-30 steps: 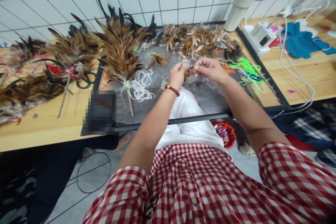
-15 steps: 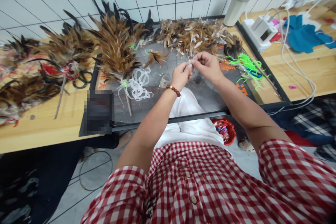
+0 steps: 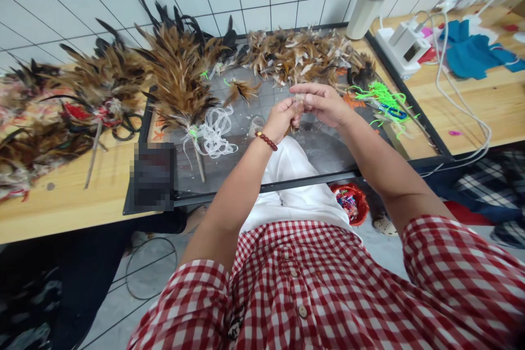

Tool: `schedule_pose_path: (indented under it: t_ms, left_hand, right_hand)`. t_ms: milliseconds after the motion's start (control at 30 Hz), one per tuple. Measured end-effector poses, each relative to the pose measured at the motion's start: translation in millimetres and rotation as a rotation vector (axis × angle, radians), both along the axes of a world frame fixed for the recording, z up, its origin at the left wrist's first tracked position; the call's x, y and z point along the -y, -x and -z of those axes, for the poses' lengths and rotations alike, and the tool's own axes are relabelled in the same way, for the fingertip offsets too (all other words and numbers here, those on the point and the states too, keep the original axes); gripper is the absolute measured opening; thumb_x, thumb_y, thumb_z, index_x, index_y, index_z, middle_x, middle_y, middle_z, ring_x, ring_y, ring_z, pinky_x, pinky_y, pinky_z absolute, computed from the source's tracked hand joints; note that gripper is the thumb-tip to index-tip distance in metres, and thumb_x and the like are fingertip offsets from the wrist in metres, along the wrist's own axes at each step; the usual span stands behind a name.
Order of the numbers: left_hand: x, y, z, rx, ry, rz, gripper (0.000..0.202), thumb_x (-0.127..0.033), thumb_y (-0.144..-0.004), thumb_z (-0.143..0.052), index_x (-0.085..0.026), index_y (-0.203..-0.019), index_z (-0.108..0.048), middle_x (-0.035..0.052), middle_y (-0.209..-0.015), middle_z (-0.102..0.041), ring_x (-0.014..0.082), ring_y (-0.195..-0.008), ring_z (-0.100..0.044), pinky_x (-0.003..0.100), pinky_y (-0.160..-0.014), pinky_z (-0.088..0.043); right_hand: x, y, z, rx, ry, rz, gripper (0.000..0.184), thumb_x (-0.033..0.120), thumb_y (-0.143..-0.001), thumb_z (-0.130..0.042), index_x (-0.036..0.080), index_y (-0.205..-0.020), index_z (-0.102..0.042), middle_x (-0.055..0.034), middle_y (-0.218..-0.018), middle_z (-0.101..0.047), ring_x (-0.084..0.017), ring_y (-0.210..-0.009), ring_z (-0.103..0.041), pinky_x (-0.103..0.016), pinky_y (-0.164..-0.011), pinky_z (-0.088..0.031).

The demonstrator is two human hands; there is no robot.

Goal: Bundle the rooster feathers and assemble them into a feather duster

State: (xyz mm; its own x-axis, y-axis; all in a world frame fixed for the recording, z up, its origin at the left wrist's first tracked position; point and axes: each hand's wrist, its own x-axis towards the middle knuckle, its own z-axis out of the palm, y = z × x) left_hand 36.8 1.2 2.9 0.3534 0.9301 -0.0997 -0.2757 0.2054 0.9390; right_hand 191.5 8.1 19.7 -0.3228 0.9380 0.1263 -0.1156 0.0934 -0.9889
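Note:
Over the dark board (image 3: 246,167), my left hand (image 3: 282,118) is closed on a small bunch of feathers (image 3: 292,130), whose brown tips show beneath the fingers. My right hand (image 3: 326,105) meets it, thumb pressed at the pale quill end and index finger stretched out above. Fingers hide most of the bunch. Behind both hands spreads a heap of loose brown feathers (image 3: 303,54). A small feather tuft (image 3: 241,90) lies left of them. Farther left, a feather duster (image 3: 176,76) with a stick handle rests by a tangle of clear ribbon (image 3: 217,134).
Bright green strings (image 3: 383,95) lie at the board's right. Beyond stand a pale bottle (image 3: 371,0) and a white power strip (image 3: 400,57) with cables. Black scissors (image 3: 128,126) and other feather dusters (image 3: 109,74) lie left. A red basket (image 3: 363,205) sits below the table.
My right hand's index finger has straightened out, away from its earlier pinch. The feather bunch has turned, and its brown tips now show below my left hand.

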Motion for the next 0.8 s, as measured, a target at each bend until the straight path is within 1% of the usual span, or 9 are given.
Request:
schedule_pose_path:
  t_ms: [133,300,400,500,600,633,700,733,800]
  left_hand:
    - [-0.2,-2.6,0.6,0.016,0.007,0.001,0.04,-0.049,-0.091,-0.075,-0.018,-0.074,-0.055,-0.0075,-0.055,-0.045,0.0036,-0.044,-0.041,0.018,-0.046,-0.037]
    - [0.5,-2.6,0.9,0.022,0.046,0.013,0.038,-0.045,-0.091,-0.076,-0.018,-0.074,-0.055,-0.0065,-0.059,-0.047,0.0038,-0.045,-0.045,0.019,-0.048,-0.039]
    - [2.1,-0.1,-1.6,0.039,0.037,0.049,0.032,-0.039,-0.092,-0.076,-0.018,-0.077,-0.057,-0.0059,-0.06,-0.05,0.0041,-0.046,-0.045,0.02,-0.05,-0.041]
    - [4.0,1.7,-5.4,0.07,0.031,0.102,0.028,-0.032,-0.095,-0.073,-0.017,-0.077,-0.058,-0.0055,-0.061,-0.051,0.004,-0.047,-0.046,0.019,-0.051,-0.042]
    - [5.4,0.4,-5.8,0.093,0.066,0.116,0.029,-0.034,-0.097,-0.069,-0.017,-0.077,-0.058,-0.0045,-0.062,-0.053,0.0056,-0.05,-0.051,0.019,-0.053,-0.045]
    - [5.6,-0.6,-4.8,0.101,0.075,0.105,0.029,-0.036,-0.098,-0.068,-0.017,-0.078,-0.058,-0.0043,-0.062,-0.053,0.0061,-0.051,-0.053,0.02,-0.053,-0.046]
    - [4.8,-2.9,-2.0,0.124,0.088,0.056,0.031,-0.04,-0.098,-0.068,-0.018,-0.078,-0.058,-0.0048,-0.061,-0.052,0.006,-0.05,-0.052,0.019,-0.053,-0.045]
    - [3.8,-3.8,-0.8,0.141,0.099,0.017,0.032,-0.041,-0.097,-0.069,-0.018,-0.078,-0.057,-0.0054,-0.06,-0.051,0.0055,-0.05,-0.051,0.018,-0.053,-0.044]
    - [0.4,-4.0,0.1,0.186,0.137,-0.089,0.032,-0.042,-0.096,-0.07,-0.019,-0.079,-0.057,-0.0064,-0.058,-0.048,0.0048,-0.049,-0.049,0.017,-0.052,-0.042]
  right_hand:
    - [-0.3,1.8,0.4,-0.034,0.062,-0.016,0.063,0.058,-0.055,-0.098,0.021,-0.101,-0.077,0.0004,-0.078,-0.072,-0.014,-0.07,-0.066,-0.028,-0.065,-0.057]
    - [-3.2,1.6,5.9,-0.084,0.06,0.006,0.052,0.051,-0.056,-0.1,0.021,-0.092,-0.077,0.0024,-0.074,-0.071,-0.011,-0.063,-0.061,-0.027,-0.063,-0.057]
    - [-5.6,-0.3,9.2,-0.097,0.051,-0.009,0.048,0.051,-0.058,-0.099,0.02,-0.084,-0.075,0.0025,-0.068,-0.067,-0.012,-0.061,-0.062,-0.027,-0.059,-0.056]
    - [-5.7,-0.1,10.1,-0.106,0.053,0.013,0.05,0.054,-0.055,-0.1,0.018,-0.076,-0.071,0.0025,-0.061,-0.064,-0.012,-0.057,-0.06,-0.027,-0.055,-0.054]
    - [-4.2,4.5,10.0,-0.089,0.079,0.04,0.054,0.059,-0.053,-0.099,0.019,-0.073,-0.069,0.0031,-0.057,-0.061,-0.013,-0.052,-0.058,-0.027,-0.05,-0.052]
    - [-4.4,6.1,10.1,-0.074,0.087,0.046,0.054,0.06,-0.054,-0.098,0.02,-0.073,-0.068,0.0029,-0.056,-0.061,-0.013,-0.052,-0.058,-0.028,-0.049,-0.051]
    - [-7.6,6.3,10.3,-0.039,0.09,0.078,0.051,0.062,-0.061,-0.095,0.02,-0.073,-0.068,0.0023,-0.057,-0.06,-0.013,-0.052,-0.058,-0.028,-0.049,-0.05]
    - [-10.8,3.9,10.3,-0.019,0.079,0.117,0.049,0.062,-0.066,-0.092,0.02,-0.074,-0.068,0.0023,-0.058,-0.059,-0.013,-0.052,-0.057,-0.027,-0.05,-0.049]
    - [-19.2,-7.7,9.9,0.029,0.005,0.272,0.041,0.059,-0.078,-0.085,0.021,-0.079,-0.07,0.0022,-0.062,-0.058,-0.011,-0.053,-0.053,-0.027,-0.053,-0.047]
